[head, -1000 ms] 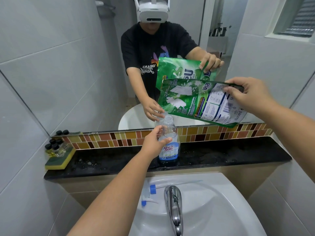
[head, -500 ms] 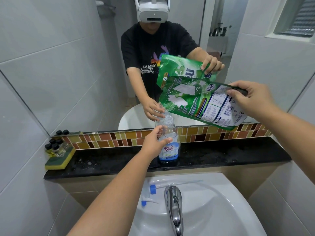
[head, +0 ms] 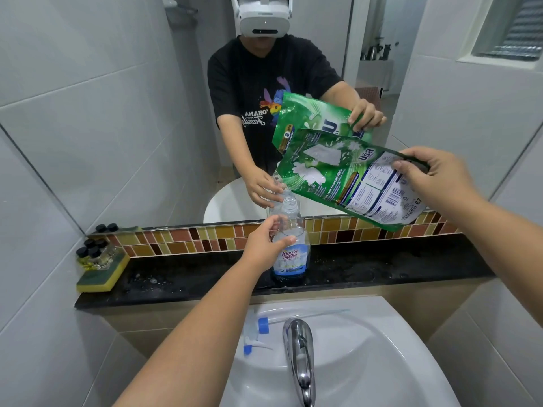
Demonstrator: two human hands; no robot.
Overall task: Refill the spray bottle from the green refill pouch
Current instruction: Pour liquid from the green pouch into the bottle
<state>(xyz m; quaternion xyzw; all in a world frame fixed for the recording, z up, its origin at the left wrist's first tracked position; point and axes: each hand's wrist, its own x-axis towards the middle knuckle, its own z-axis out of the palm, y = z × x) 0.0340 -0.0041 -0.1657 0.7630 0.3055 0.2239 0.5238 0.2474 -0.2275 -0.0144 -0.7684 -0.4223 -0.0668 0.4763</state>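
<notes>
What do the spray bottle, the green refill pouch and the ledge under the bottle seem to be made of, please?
Spray bottle: clear, probably plastic; the tiles show through it. Green refill pouch: thin glossy printed film, creased and sagging. Ledge: dark polished stone or a look-alike, speckled and reflective.

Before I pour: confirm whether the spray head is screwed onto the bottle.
No, the spray bottle has a bare, open neck, and the spray head lies in the sink beside the faucet.

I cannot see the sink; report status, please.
Left hand steadies clear plastic spray bottle on ledge. Right hand tilts green refill pouch above open neck. Nothing blocking.
</notes>
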